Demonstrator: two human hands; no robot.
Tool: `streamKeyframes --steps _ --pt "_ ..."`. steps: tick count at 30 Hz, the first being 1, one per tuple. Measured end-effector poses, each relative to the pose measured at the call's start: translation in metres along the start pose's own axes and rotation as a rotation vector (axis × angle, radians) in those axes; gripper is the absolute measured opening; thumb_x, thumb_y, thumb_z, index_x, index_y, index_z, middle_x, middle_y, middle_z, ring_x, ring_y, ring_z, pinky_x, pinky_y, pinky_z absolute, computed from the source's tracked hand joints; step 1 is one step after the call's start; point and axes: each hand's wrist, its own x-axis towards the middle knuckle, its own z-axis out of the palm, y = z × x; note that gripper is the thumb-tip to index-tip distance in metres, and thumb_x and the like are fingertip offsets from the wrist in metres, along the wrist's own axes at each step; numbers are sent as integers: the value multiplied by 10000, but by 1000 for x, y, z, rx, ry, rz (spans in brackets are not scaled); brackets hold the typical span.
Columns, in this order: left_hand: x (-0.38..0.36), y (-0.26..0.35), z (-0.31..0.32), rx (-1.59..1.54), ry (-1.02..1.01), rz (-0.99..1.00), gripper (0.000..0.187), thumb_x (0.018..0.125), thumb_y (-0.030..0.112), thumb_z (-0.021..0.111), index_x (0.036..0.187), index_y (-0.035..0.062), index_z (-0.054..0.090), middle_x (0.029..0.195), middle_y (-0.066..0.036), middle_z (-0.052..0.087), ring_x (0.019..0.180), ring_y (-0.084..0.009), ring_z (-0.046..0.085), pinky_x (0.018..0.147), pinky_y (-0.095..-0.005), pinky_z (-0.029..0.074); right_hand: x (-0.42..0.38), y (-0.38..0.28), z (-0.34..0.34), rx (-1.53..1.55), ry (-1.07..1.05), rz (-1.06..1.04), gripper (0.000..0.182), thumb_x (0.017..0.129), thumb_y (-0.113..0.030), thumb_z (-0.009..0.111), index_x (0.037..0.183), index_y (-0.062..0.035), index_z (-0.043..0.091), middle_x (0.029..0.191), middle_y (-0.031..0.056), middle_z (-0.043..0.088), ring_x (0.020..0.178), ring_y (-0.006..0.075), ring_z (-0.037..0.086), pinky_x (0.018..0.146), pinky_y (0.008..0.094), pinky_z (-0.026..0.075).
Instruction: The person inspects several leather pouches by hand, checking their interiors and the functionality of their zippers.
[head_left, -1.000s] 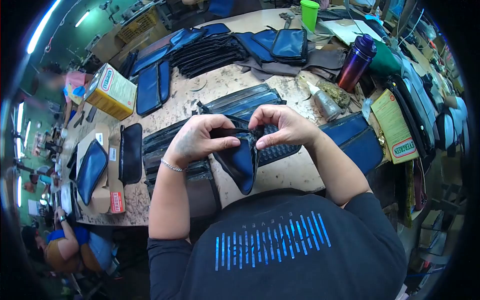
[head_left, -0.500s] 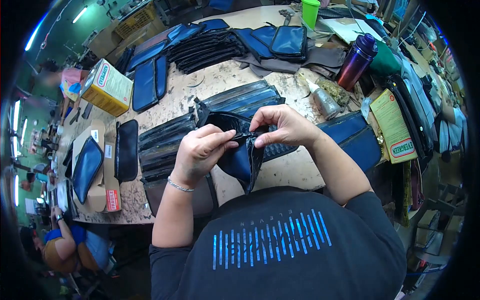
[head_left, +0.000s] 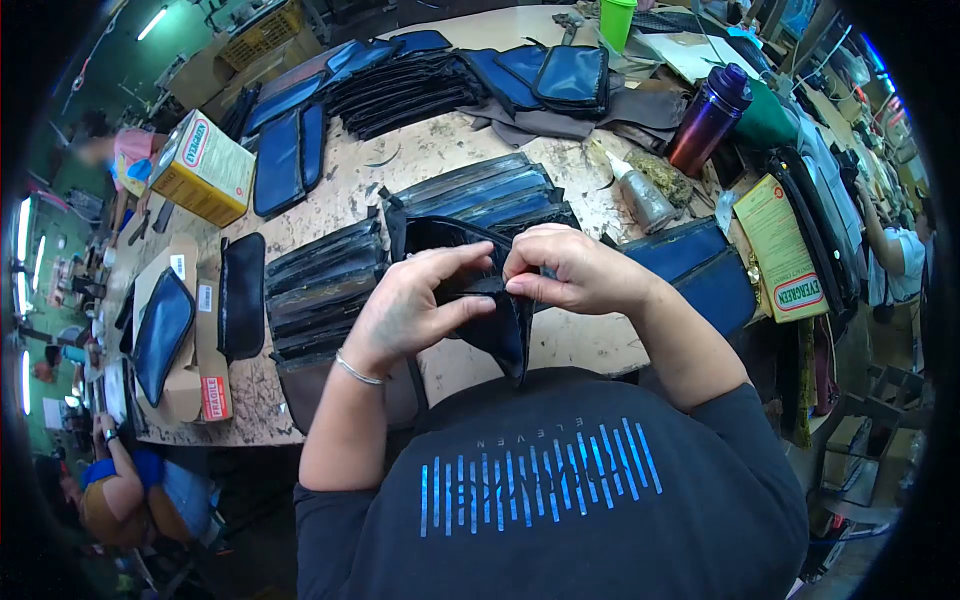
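Both hands hold a dark blue and black pouch (head_left: pixel 495 330) over the near edge of the worktable (head_left: pixel 590 340). My left hand (head_left: pixel 410 305) grips its left side, thumb and fingers pinched on the opening. My right hand (head_left: pixel 570 268) pinches the upper edge of the pouch from the right, fingertips almost touching the left hand's. The pouch hangs down between the hands, its lower corner near my chest. Just beyond the hands lie stacks of flat black and blue pouch pieces (head_left: pixel 480 195).
More stacks of pieces (head_left: pixel 320 290) lie left of my hands. A yellow carton (head_left: pixel 205 170), a purple bottle (head_left: pixel 708 120), a glue bottle (head_left: pixel 640 195), a green cup (head_left: pixel 617 20) and a yellow box (head_left: pixel 790 250) stand around. Another person (head_left: pixel 125 490) sits at lower left.
The hands and pouch have shifted slightly up and away from my chest. The fingers have moved closer together on the pouch's upper edge, and more of its black opening shows behind them.
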Motion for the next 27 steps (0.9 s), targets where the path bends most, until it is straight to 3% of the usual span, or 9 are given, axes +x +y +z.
streamKeyframes --steps 3,5,6,12,18,22,25,26,27 --pt "1 5 -10 -181 -287 -228 362 798 253 624 1060 8 576 747 -112 623 705 -176 604 661 -268 471 -4 3 4 -122 40 -70 135 799 -165 579 807 -32 558 748 84 562 748 268 553 723 357 421" --pt "9 7 -10 -60 -239 -249 268 833 236 577 959 2 609 635 -79 578 583 -130 547 559 -259 444 -3 2 0 -126 24 -49 123 807 -157 569 806 -35 553 754 82 558 754 264 549 741 358 409" --pt "12 15 -12 -68 -251 -326 203 849 170 558 910 -17 609 670 4 539 620 -60 450 558 -225 390 -3 2 0 -92 21 -32 122 810 -153 564 802 -32 552 760 84 558 753 266 546 732 356 414" --pt "17 18 0 -70 -200 -340 182 848 164 555 813 -11 592 655 19 519 614 -54 445 553 -222 386 -8 6 -5 191 14 128 208 850 -207 549 867 -2 576 771 105 571 740 228 552 688 321 435" --pt "28 18 8 -74 -152 -208 204 854 180 547 814 -15 594 664 21 528 618 -51 446 560 -212 389 -17 1 -13 78 62 160 209 820 -204 602 866 -2 581 758 82 576 723 177 544 665 292 435" --pt "38 -14 -23 94 -354 -68 427 821 257 594 1147 -7 515 930 -128 627 827 -152 585 754 -290 466 -32 19 -20 399 150 213 125 819 -135 601 841 -14 582 752 -11 550 722 57 480 651 217 400" --pt "29 1 -29 476 -465 -83 212 730 185 643 870 26 632 715 -165 604 644 -282 593 607 -323 472 -48 53 -24 691 137 244 122 835 -132 590 864 -15 581 788 -40 545 728 38 470 666 196 392" --pt "19 11 -23 506 -324 54 116 695 143 635 731 33 629 653 -171 569 621 -341 555 563 -364 458 -49 58 -23 693 149 248 122 835 -132 590 864 -15 581 788 -40 545 728 38 470 666 196 392" --pt "14 20 -23 600 -359 28 114 703 137 617 750 33 623 652 -167 574 628 -334 570 570 -386 458 -49 61 -19 723 96 250 131 831 -141 597 871 -17 583 796 -40 549 739 39 472 676 196 393"
